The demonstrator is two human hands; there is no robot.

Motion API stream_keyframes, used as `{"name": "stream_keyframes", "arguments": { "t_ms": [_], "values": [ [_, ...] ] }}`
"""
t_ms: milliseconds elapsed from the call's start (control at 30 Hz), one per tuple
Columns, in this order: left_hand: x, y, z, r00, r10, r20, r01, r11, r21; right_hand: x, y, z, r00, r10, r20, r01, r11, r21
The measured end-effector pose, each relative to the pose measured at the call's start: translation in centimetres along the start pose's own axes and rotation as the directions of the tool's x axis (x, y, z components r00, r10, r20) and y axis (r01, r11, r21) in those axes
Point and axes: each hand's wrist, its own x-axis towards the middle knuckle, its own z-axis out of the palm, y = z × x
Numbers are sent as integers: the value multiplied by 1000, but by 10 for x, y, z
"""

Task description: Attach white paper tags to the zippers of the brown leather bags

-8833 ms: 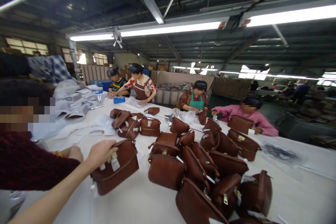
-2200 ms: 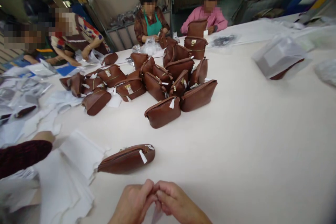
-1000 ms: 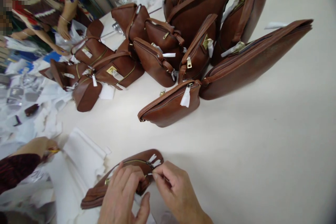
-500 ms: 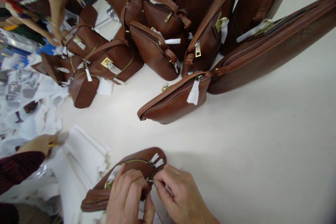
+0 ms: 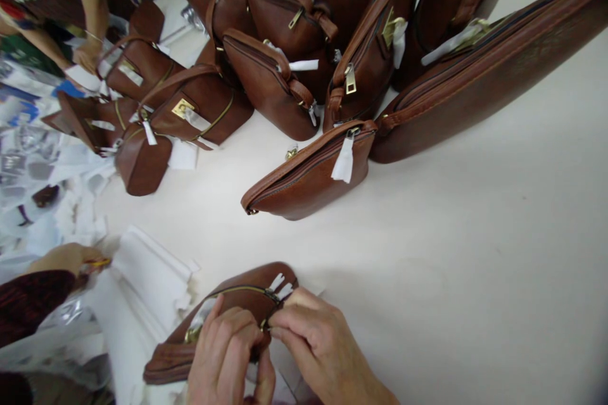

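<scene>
A small brown leather handbag (image 5: pixel 240 299) lies tilted at the near side of the white table. White wrapping strips (image 5: pixel 281 285) hang from its zip pulls, and a gold clasp (image 5: pixel 192 333) shows on its front. My left hand (image 5: pixel 228 354) is closed round the handbag's near end, its thumb below. My right hand (image 5: pixel 320 342) pinches thumb and forefinger together right beside a small gold ring (image 5: pixel 264 325) on the bag. What sits between those fingertips is too small and covered to make out.
Brown handbags crowd the back; a zipped brown pouch (image 5: pixel 308 177) stands nearest. White paper sheets (image 5: pixel 142 285) lie to the left, beside a co-worker's hand (image 5: pixel 71 259) with something yellow. Another person's hand (image 5: pixel 88 54) works among bags (image 5: pixel 199 107) and heaped wrapping at far left.
My right fingertips have come closer to the gold ring, and the thin white bit seen between them is now hidden. The nearby co-worker's hand has shifted slightly. The whole view has drifted a little.
</scene>
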Motion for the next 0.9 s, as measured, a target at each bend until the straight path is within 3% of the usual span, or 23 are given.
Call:
{"name": "stream_keyframes", "arguments": {
  "t_ms": [100, 200, 300, 367, 600, 800, 900],
  "values": [
    [-2, -1, -1, 1000, 21, 3, -21, 1000, -20, 0, 0, -1, 998, 54, -16, -53, 995, 79],
    [-4, -2, -3, 999, 42, 19, -41, 998, -43, 1, -1, 1, 979, 201, -25, -190, 957, 219],
    [-5, -2, -3, 999, 49, 19, -48, 998, -51, 1, -2, 1, 916, 393, 81, -393, 835, 385],
    [-5, -1, -2, 999, 35, 13, -34, 998, -53, 0, -3, 0, 885, 442, 145, -457, 767, 451],
    [-6, 4, 2, 998, 2, -57, -6, 997, -71, -9, -2, -2, 856, 465, 225, -516, 749, 415],
    [-7, 4, 4, 998, 6, -70, -11, 998, -63, -11, 0, 4, 919, 394, 28, -380, 863, 332],
    [-7, 4, 4, 997, 19, -73, -24, 998, -64, -10, -2, 6, 936, 351, -11, -335, 901, 277]
  ]
}}
